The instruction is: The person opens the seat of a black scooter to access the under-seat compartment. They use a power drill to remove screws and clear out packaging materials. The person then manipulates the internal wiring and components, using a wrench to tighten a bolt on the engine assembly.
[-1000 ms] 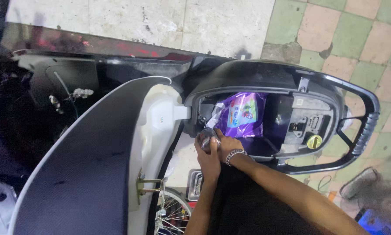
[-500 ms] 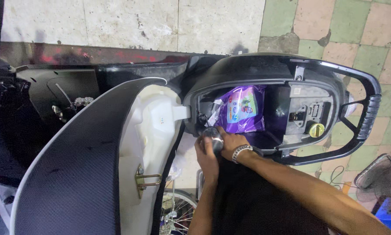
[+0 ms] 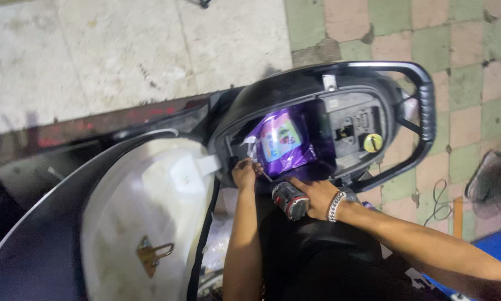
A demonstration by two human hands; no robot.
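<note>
I look down on a black scooter with its seat raised, white underside showing. In the open under-seat compartment lies a purple plastic packet. My left hand rests at the compartment's front rim, fingers pinched on the tip of a thin tool shaft. My right hand, with a metal bracelet on the wrist, grips a black and red power driver whose bit points toward the left hand.
A yellow fuel cap sits at the compartment's rear, inside the black grab rail. A brass seat latch hangs under the seat. Green and pink floor tiles lie to the right, pale paving above.
The camera has swung, so the scooter now sits further right. My right hand has drawn back from the rim, and the driver in it now shows clearly. My left hand stays at the rim.
</note>
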